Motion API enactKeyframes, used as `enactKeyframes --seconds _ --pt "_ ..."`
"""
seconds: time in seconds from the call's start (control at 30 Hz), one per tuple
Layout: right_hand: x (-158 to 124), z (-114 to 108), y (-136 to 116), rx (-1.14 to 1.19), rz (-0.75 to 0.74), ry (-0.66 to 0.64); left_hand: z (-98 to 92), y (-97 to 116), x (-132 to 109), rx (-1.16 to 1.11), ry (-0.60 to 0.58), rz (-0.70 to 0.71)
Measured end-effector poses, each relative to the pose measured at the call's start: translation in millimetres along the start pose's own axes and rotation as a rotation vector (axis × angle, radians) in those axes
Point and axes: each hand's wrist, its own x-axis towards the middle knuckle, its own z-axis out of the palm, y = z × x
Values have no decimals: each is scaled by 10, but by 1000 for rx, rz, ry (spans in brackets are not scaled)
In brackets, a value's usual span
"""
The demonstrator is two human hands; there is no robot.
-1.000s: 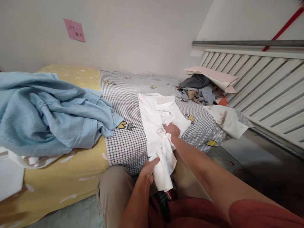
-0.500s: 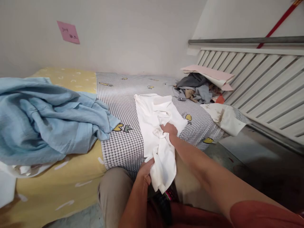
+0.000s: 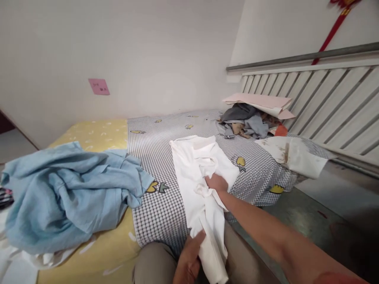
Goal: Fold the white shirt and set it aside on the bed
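Plain white cloth garment (image 3: pixel 191 189); light-blue fabric garment (image 3: pixel 68 197); black-and-white checked cloth sheet (image 3: pixel 156 157), yellow motifs (image 3: pixel 241 161); yellow cloth sheet (image 3: pixel 118 244), white dashes (image 3: pixel 111 270); rectangular pink paper note (image 3: pixel 99 86).

White garment (image 3: pixel 185 169) lies on checked cover (image 3: pixel 158 161); left hand (image 3: pixel 191 253) grips near end, right hand (image 3: pixel 218 184) at the bunched middle. Crumpled blue garment (image 3: pixel 74 197) to left. Clothes heap (image 3: pixel 255 125) near slatted railing (image 3: pixel 334 106). Pink note (image 3: pixel 99 86) on wall (image 3: pixel 166 59).

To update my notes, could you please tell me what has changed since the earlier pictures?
The view tilted up, so most things sit lower. The lower end of the white fabric garment swung slightly rightward. Left hand and right hand kept hold of it. The crumpled light-blue fabric garment stayed put.
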Motion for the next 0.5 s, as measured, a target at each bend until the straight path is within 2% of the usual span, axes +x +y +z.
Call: enactKeyframes --seconds 0.27,0.4,0.5 --pt "48 7 200 84 -44 -16 -76 -43 155 8 114 -100" --pt "60 22 243 114 -81 -16 1 -5 216 93 220 -117" --pt "44 41 248 142 -93 -14 97 42 145 150 253 -135"
